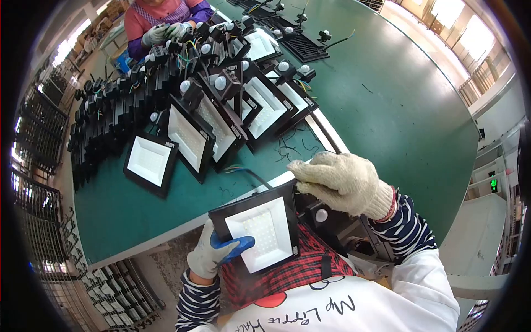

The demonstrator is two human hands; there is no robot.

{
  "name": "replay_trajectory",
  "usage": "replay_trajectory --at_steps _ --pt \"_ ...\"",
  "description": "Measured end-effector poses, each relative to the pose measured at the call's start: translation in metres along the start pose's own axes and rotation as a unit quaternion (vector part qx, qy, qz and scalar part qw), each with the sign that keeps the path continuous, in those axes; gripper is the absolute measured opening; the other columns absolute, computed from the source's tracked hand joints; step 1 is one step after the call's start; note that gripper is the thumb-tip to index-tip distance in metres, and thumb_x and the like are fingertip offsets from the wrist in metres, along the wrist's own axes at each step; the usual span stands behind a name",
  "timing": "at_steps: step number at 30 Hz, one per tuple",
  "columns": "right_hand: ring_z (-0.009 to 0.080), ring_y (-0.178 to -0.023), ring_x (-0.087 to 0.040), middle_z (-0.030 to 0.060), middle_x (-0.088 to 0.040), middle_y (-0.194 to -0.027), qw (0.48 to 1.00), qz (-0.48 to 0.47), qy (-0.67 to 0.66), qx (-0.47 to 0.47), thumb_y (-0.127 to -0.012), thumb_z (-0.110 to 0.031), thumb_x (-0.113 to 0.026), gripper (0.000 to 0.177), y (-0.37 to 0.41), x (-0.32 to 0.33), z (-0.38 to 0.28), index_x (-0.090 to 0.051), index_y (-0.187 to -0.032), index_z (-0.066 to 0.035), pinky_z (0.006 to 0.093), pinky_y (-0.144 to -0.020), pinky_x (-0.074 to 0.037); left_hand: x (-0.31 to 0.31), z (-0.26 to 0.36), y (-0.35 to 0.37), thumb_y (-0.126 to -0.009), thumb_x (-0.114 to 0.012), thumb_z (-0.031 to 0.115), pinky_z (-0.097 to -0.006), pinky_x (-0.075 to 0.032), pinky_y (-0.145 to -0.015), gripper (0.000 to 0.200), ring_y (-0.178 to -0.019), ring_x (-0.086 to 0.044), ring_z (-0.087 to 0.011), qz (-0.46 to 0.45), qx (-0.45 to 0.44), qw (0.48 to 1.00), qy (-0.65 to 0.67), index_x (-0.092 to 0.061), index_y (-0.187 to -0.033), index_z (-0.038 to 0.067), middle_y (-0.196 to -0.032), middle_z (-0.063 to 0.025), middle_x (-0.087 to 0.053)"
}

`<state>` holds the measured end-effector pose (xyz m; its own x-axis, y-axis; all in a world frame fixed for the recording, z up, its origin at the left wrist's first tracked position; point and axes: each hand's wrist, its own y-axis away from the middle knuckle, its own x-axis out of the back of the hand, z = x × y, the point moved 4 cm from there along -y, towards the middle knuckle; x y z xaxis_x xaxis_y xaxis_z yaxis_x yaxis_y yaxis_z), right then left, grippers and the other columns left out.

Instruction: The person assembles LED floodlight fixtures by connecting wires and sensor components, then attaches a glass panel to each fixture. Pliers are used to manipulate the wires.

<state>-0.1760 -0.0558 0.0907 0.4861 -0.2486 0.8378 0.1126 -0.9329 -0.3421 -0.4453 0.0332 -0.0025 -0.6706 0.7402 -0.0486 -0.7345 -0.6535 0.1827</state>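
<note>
My left hand (217, 250), in a white glove with blue fingertips, grips the lower left side of a black-framed floodlight (260, 231), its thumb over the white face. A cable with coloured wire ends runs from the floodlight's top edge over the table's edge. My right hand (340, 180), in a cream knitted glove, is at the floodlight's top right corner with fingers closed together; what they hold, if anything, is hidden. Just below that hand a sensor with a white dome (321, 215) shows beside the frame.
Many floodlights with sensors (265, 108) stand crowded on the green table (409, 138). One floodlight (149, 160) leans at the near left. Across the table is a co-worker (166, 16) in gloves. Black wire scraps (287, 146) lie near the pale strip.
</note>
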Motion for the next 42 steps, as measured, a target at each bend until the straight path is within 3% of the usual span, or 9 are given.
replay_trajectory --at_steps 5,15,18,19,23,26,30,38,42 --pt "0.0262 -0.066 -0.069 0.0059 -0.068 -0.086 0.998 -0.045 0.038 -0.013 -0.094 -0.034 -0.065 0.031 0.015 -0.022 -0.004 -0.067 -0.12 -0.017 0.0368 -0.054 -0.054 -0.005 0.01 -0.004 -0.08 -0.082 0.019 -0.0274 -0.051 -0.076 0.044 -0.082 -0.062 -0.0107 -0.043 0.017 0.999 0.009 -0.068 -0.114 -0.004 -0.091 -0.0068 -0.073" --pt "0.0257 -0.06 -0.068 0.0073 -0.067 -0.081 0.998 -0.027 0.016 -0.045 -0.093 -0.031 -0.067 0.032 0.014 -0.038 -0.024 -0.066 -0.119 -0.013 0.0352 -0.05 -0.053 0.002 -0.006 -0.003 -0.08 -0.081 0.026 -0.0253 -0.047 -0.063 0.052 -0.069 -0.053 -0.0069 -0.116 0.045 0.992 0.032 -0.066 -0.121 -0.001 -0.081 -0.0002 -0.068" --pt "0.0251 -0.061 -0.068 0.008 -0.068 -0.082 0.999 -0.031 0.021 0.01 -0.094 -0.03 -0.066 0.031 0.006 -0.045 -0.048 -0.067 -0.119 -0.012 0.034 -0.051 -0.053 -0.013 -0.006 -0.01 -0.081 -0.081 0.026 -0.0261 -0.045 -0.061 0.051 -0.066 -0.05 -0.0066 -0.198 0.063 0.973 -0.104 -0.065 -0.122 0.0 -0.079 0.0016 -0.066" --pt "0.0256 -0.061 -0.068 0.0087 -0.068 -0.083 0.999 -0.028 0.028 0.01 -0.093 -0.026 -0.067 0.029 0.001 -0.042 -0.055 -0.067 -0.117 -0.011 0.0341 -0.051 -0.053 -0.016 -0.017 -0.012 -0.082 -0.081 0.027 -0.0257 -0.044 -0.06 0.05 -0.064 -0.048 -0.0058 -0.188 0.003 0.977 -0.1 -0.065 -0.121 0.001 -0.077 0.0023 -0.064" --pt "0.0266 -0.066 -0.067 0.0121 -0.067 -0.081 0.982 0.059 -0.177 -0.006 -0.088 -0.013 -0.073 0.03 0.0 -0.029 -0.035 -0.069 -0.116 -0.004 0.0356 -0.057 -0.053 -0.012 -0.017 -0.005 -0.083 -0.081 0.025 -0.0246 -0.044 -0.06 0.047 -0.064 -0.049 -0.0048 -0.17 0.052 0.984 -0.022 -0.066 -0.12 0.001 -0.079 0.0015 -0.066" --pt "0.0261 -0.067 -0.068 0.0128 -0.067 -0.08 0.984 0.074 -0.131 -0.095 -0.088 -0.011 -0.072 0.031 0.014 -0.017 -0.027 -0.068 -0.117 -0.003 0.0354 -0.058 -0.054 -0.004 -0.022 0.005 -0.082 -0.081 0.024 -0.0234 -0.046 -0.062 0.045 -0.067 -0.052 -0.0043 -0.104 0.055 0.993 0.031 -0.067 -0.118 0.001 -0.082 0.0 -0.069" --pt "0.0255 -0.066 -0.071 0.013 -0.07 -0.087 0.985 -0.047 -0.095 -0.133 -0.091 -0.021 -0.07 0.033 0.035 -0.031 -0.038 -0.068 -0.119 -0.005 0.034 -0.055 -0.055 0.0 -0.035 0.013 -0.081 -0.081 0.023 -0.0263 -0.051 -0.071 0.044 -0.074 -0.058 -0.0069 -0.073 0.056 0.995 0.038 -0.068 -0.115 -0.001 -0.087 -0.0047 -0.071" --pt "0.025 -0.06 -0.068 0.0091 -0.066 -0.081 0.989 -0.051 -0.042 -0.131 -0.092 -0.022 -0.068 0.034 0.025 -0.046 -0.043 -0.064 -0.122 -0.006 0.0352 -0.051 -0.054 -0.004 -0.029 0.004 -0.079 -0.08 0.024 -0.0288 -0.051 -0.068 0.045 -0.07 -0.055 -0.009 -0.113 0.03 0.991 -0.06 -0.068 -0.113 -0.003 -0.08 -0.009 -0.071" --pt "0.025 -0.059 -0.066 0.0074 -0.064 -0.082 0.998 -0.023 -0.004 -0.067 -0.093 -0.025 -0.066 0.036 0.018 -0.053 -0.055 -0.062 -0.125 -0.007 0.0358 -0.049 -0.053 -0.019 -0.008 -0.002 -0.081 -0.079 0.024 -0.0291 -0.05 -0.063 0.042 -0.064 -0.054 -0.0089 -0.124 0.019 0.987 -0.104 -0.068 -0.111 -0.003 -0.073 -0.0092 -0.068"
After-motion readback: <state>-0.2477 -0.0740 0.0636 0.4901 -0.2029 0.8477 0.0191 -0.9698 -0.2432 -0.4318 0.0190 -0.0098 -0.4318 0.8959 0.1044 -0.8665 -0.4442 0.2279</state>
